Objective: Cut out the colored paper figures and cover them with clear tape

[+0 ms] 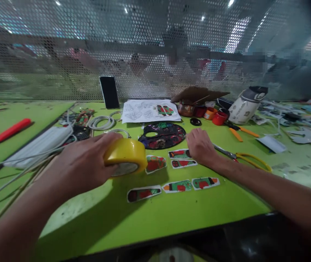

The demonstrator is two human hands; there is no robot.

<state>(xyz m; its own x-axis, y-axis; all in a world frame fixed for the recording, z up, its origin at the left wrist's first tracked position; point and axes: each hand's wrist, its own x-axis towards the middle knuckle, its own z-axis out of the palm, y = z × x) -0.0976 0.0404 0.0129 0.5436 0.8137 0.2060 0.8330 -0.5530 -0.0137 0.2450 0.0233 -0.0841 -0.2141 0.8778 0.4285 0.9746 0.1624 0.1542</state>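
My left hand (90, 162) grips a roll of yellow packing tape (126, 154), held above the green tabletop. On the right, my right hand (200, 145) is closed in a fist-like pinch beside the dark paint palette (169, 136); its fingertips are hidden, so whatever they hold does not show. Right by that hand lie two painted paper cutouts, an upper one (178, 154) and a lower one (182, 163). A wider red and green cutout (155, 164) is near the tape. Closer to the front edge, three more cutouts (176, 186) lie in a row.
Scissors with yellow handles (254, 160) lie beneath my right forearm's far side. Behind are drawing sheets (136, 111), a propped phone (110, 92), paint pots (219, 117) and a white container (244, 107). A red-handled tool (13, 130) and cables (102, 123) are at left. A perforated metal screen (144, 80) borders the back.
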